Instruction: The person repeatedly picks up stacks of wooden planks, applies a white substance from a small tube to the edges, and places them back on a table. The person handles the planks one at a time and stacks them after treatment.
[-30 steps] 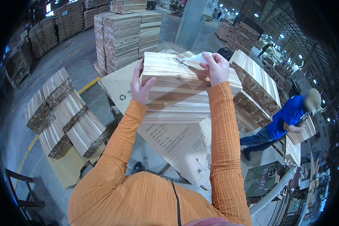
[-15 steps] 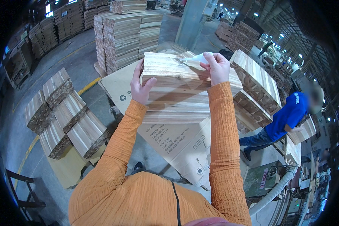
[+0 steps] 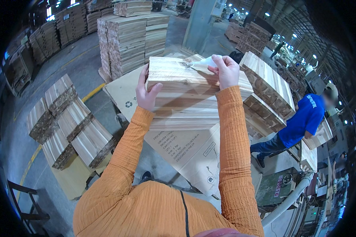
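A pale wooden board (image 3: pixel 170 71) lies on top of a stack of similar boards (image 3: pixel 186 118) in front of me. My left hand (image 3: pixel 147 93) grips the board's left end, thumb on the near side and fingers round the end. In my right hand (image 3: pixel 226 72) is a white squeeze bottle (image 3: pixel 205 63), pinched between thumb and fingers and tilted with its narrow tip pointing left. That tip is at a dark, rough spot (image 3: pixel 182 64) on the board's upper face; whether it touches the wood I cannot tell.
Printed cardboard (image 3: pixel 186 158) lies under the stack. More wood blocks stand on the left (image 3: pixel 71 118) and right (image 3: pixel 267 83), with a tall pile (image 3: pixel 130 43) behind. A person in a blue shirt (image 3: pixel 304 118) stands at the right, near a green machine (image 3: pixel 275 187) with a grey hose (image 3: pixel 288 201).
Both hands keep their holds, and the bottle's tip stays by the dark spot. The view has shifted slightly. The person in blue has turned their head and lowered an arm.
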Available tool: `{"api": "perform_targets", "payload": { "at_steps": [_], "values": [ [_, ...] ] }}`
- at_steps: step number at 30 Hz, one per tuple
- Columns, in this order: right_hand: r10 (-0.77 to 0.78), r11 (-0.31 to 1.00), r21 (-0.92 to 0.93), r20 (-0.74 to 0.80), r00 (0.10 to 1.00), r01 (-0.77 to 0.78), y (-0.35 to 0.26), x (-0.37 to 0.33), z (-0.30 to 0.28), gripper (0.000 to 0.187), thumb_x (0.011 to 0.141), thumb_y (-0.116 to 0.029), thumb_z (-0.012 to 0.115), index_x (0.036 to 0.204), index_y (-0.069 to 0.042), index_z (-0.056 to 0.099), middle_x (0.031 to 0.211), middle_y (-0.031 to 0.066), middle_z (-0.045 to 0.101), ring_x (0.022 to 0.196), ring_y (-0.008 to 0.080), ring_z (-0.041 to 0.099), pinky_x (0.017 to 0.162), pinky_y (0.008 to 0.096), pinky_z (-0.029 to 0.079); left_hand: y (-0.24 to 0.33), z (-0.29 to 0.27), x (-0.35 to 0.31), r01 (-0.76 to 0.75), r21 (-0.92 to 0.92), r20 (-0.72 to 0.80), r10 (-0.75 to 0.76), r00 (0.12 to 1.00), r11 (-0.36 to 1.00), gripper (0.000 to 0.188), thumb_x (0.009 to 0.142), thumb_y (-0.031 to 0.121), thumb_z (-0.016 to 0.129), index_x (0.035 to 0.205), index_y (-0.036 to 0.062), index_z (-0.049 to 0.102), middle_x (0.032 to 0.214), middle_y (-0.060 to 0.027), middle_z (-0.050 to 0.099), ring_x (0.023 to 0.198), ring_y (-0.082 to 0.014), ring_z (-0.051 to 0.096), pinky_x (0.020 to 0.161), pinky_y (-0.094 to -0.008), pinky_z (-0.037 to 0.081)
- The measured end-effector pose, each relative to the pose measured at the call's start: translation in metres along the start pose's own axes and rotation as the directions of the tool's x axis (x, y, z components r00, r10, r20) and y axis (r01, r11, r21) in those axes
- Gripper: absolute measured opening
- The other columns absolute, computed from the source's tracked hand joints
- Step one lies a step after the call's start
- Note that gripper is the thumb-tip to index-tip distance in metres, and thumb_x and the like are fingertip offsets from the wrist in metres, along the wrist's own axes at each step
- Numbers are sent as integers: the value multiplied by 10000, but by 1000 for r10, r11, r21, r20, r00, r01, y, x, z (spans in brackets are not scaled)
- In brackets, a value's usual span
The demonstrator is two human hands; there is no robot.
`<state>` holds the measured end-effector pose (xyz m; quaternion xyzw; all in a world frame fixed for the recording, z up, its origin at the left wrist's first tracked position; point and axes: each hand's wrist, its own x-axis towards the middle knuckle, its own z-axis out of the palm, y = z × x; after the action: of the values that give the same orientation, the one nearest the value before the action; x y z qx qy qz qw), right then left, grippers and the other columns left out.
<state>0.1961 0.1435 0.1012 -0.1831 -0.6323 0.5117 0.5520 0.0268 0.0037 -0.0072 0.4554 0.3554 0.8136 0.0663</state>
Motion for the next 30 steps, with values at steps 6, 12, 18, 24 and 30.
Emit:
{"api": "perform_targets", "payload": {
  "at_steps": [6,12,18,24,30],
  "values": [
    [14,998,54,-88,996,-9,-2,-2,4,191,778,-141,672,716,1,561,657,26,534,524,57,498,494,201,514,-5,-4,0,-80,75,11,79,997,994,700,725,234,635,1297,-49,347,1213,-165,488,1136,-227,456,974,-328,333],
    [-9,1000,-7,-103,995,9,-2,-2,4,215,774,-153,679,699,10,560,655,31,536,529,61,512,474,200,508,-5,-4,-1,-78,63,20,77,997,995,700,727,233,636,1296,-53,345,1220,-170,482,1146,-229,449,983,-327,321],
    [-17,998,-54,-110,994,11,-3,-3,6,231,775,-155,679,684,19,556,653,35,541,533,67,517,470,201,505,-6,-6,-2,-88,73,28,86,996,993,699,732,230,633,1301,-51,341,1234,-172,471,1159,-235,441,991,-331,316],
    [-38,996,-85,-89,995,30,-1,-3,5,236,775,-160,682,686,19,556,651,34,542,527,66,516,468,200,499,-2,-3,-4,-33,29,9,33,999,999,694,731,206,637,1304,-45,338,1237,-162,469,1159,-232,441,982,-328,330],
    [-38,996,-85,-89,995,30,-1,-2,6,243,781,-169,677,683,20,558,636,31,542,523,62,517,472,201,494,-3,-7,-3,-64,70,16,63,998,996,704,723,207,644,1309,-36,337,1231,-156,473,1155,-224,446,964,-319,356]
  ]
}}
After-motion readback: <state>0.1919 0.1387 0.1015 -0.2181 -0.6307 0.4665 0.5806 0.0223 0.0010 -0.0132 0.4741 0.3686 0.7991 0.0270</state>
